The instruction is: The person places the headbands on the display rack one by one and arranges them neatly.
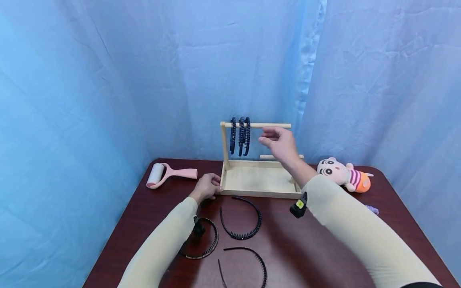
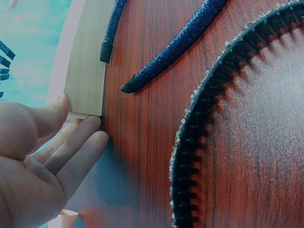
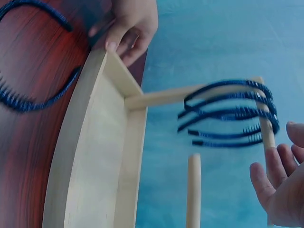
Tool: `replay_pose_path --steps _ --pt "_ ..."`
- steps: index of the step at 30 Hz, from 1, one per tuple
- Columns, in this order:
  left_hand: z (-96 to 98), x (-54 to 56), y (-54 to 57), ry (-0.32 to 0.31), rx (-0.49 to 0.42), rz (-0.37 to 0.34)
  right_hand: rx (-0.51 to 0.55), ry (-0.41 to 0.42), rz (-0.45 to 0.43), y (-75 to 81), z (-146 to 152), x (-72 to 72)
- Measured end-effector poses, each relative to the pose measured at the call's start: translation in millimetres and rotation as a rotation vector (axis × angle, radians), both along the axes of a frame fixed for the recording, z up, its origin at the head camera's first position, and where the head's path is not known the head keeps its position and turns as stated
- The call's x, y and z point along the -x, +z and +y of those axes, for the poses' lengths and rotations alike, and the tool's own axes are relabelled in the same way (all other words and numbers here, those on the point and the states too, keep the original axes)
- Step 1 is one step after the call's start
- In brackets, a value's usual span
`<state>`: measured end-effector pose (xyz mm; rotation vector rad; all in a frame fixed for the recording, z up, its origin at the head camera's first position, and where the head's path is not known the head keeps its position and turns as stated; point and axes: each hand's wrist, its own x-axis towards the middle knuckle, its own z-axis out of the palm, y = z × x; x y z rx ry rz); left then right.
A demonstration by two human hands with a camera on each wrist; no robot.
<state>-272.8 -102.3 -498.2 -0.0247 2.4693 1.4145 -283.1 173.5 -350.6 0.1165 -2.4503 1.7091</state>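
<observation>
A pale wooden rack (image 1: 263, 194) with a shallow tray, a post and an upper rod stands at the back of the table. Dark blue toothed headbands (image 1: 241, 136) hang on the rod near the post. My left hand (image 1: 206, 187) grips the tray's front left corner, its thumb (image 2: 54, 111) against the wood and its fingers outside the end. Beside the rod, right of the headbands, my right hand (image 1: 280, 144) is raised with loosely bent fingers and holds nothing. One dark blue headband (image 1: 241, 236) lies just before the tray.
A black headband (image 1: 264, 268) lies nearer the front edge, and a patterned headband (image 1: 216, 236) is partly under my left forearm. On the left lies a pink-handled lint roller (image 1: 183, 173). A plush doll (image 1: 335, 172) lies right of the rack, with a purple item (image 1: 372, 209) partly behind my right sleeve.
</observation>
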Motion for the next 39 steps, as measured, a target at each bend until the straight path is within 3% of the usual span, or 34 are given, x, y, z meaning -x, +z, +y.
replay_pose_path --steps 5,9,13,18,22,28,34,39 --pt "-1.8 -0.4 -0.5 0.008 0.015 0.006 -0.088 0.018 0.045 -2.2 34.7 -11.9" --pt "-2.8 -0.1 -2.2 0.008 0.016 0.006 -0.154 0.012 0.036 -12.6 64.9 -26.7" --pt "-3.0 -0.2 -4.1 0.007 0.015 0.003 -0.199 0.009 -0.003 -34.8 94.0 -42.4" --pt "-2.5 0.3 -4.1 0.013 0.02 -0.004 -0.243 0.005 -0.052 -74.4 122.7 -54.5" --pt "-0.9 0.2 -2.8 0.02 0.028 -0.009 -0.262 -0.001 -0.085 -105.1 139.0 -57.0" --pt "-0.2 -1.3 -2.4 0.022 0.029 -0.01 -0.198 0.003 -0.133 -139.9 151.2 -55.6" --pt "-0.1 -1.7 -2.8 0.018 0.025 0.001 -0.188 0.0 -0.177 -160.6 150.7 -53.6" --pt "-0.5 -1.9 -2.3 0.022 0.028 0.002 -0.162 -0.006 -0.222 -169.1 144.1 -52.9"
